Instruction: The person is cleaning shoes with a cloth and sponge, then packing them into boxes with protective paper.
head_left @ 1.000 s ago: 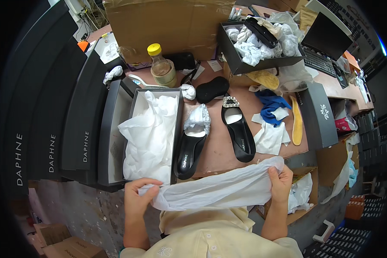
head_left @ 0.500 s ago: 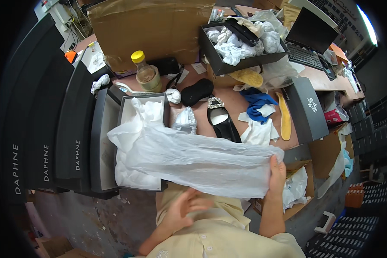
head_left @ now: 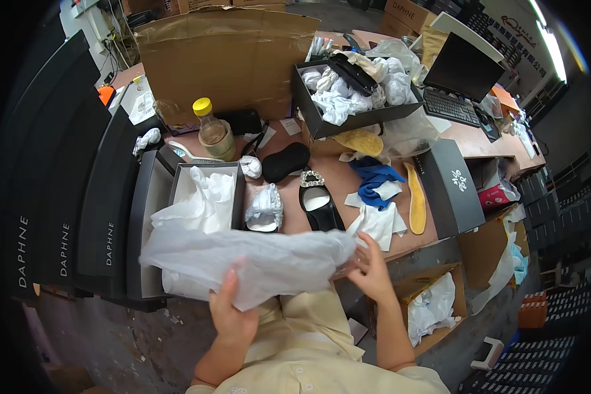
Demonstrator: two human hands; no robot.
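Note:
A crumpled sheet of white tissue paper [head_left: 289, 262] stretches between my hands, in front of my lap. My left hand [head_left: 233, 315] grips its near edge, the thumb over the paper and the other fingers hidden behind it. My right hand [head_left: 375, 272] closes on the sheet's right end, somewhat blurred. Partly under the sheet's left end lies an open grey shoe box [head_left: 238, 190] lined with more white paper [head_left: 210, 194]. Beyond the sheet rest a black shoe [head_left: 322, 213] with a sparkling buckle and a second shoe wrapped in tissue [head_left: 265, 205].
Black shoe boxes [head_left: 65, 184] stand stacked at my left. A black box [head_left: 368, 118] of crumpled paper sits at the back. A yellow-capped bottle [head_left: 210, 125], blue cloth [head_left: 373, 177] and yellow insole [head_left: 416, 200] lie on the table. Right of my arm is a cardboard carton [head_left: 463, 299].
The tissue sheet has moved left and nearer to me, drawn in shorter. My left hand has risen from my lap to grip its near edge; my right hand has moved left.

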